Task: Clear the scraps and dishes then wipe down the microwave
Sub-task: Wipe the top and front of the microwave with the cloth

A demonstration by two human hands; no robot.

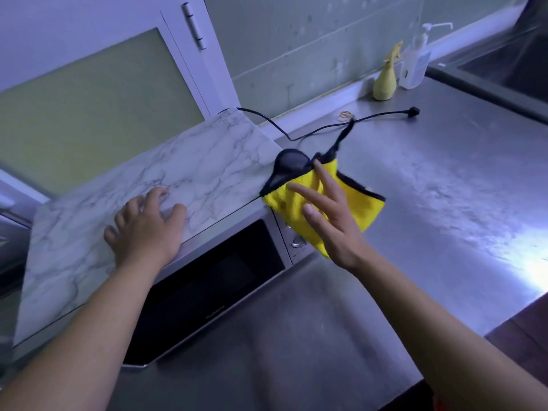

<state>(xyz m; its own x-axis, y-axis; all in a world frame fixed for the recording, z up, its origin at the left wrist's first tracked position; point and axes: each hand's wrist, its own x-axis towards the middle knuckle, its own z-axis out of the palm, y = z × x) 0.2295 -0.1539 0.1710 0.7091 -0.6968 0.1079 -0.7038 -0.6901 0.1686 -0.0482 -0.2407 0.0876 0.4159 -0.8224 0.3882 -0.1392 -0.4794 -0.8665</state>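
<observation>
A microwave (pixel 213 280) with a dark glass door and a marble-patterned top (pixel 154 179) stands on a steel counter (pixel 430 203). My left hand (pixel 148 226) rests on the marble top near its front edge, fingers loosely curled. My right hand (pixel 326 215) presses a yellow cloth (pixel 364 209) with black trim against the microwave's right side, at the upper front corner, with straight spread fingers. The cloth covers part of the control panel (pixel 296 241). A black edge of the cloth sticks up over the corner.
The microwave's black power cord (pixel 326 127) lies unplugged on the counter behind it. Rubber bands (pixel 347 115), a yellow spray bottle (pixel 385 81) and a clear pump bottle (pixel 416 63) stand by the tiled wall. A sink (pixel 510 72) lies at the far right. A cupboard door (pixel 98 99) is at left.
</observation>
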